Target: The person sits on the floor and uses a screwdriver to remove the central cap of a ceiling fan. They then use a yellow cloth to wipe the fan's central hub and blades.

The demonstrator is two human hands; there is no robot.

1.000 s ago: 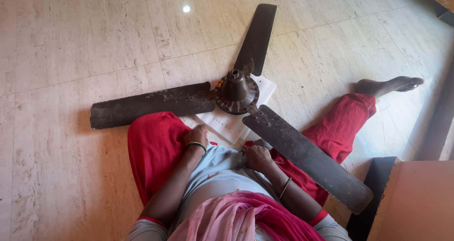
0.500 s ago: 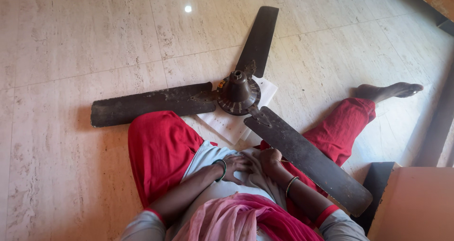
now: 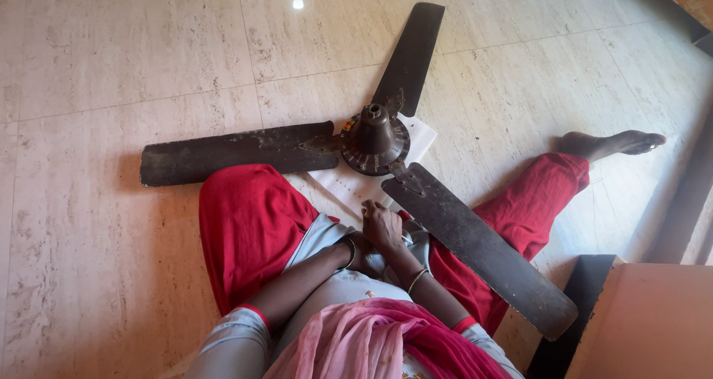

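Right hand (image 3: 382, 227) rests loosely curled over the left hand (image 3: 362, 251) in the lap; whether either grips anything I cannot tell. Just beyond the knuckles lies the dusty ceiling fan (image 3: 373, 140), one blade (image 3: 475, 249) across the leg; a shifted knee could likely tip it

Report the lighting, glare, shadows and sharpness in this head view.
Head view: even, soft daylight on the pale stone floor; one small bright glare spot of a reflected lamp near the top; the ceiling fan casts only faint, close shadows under its blades; the fan and the right hand are sharp, the left hand is partly hidden behind it; floor joints bow slightly, a wide-lens distortion.
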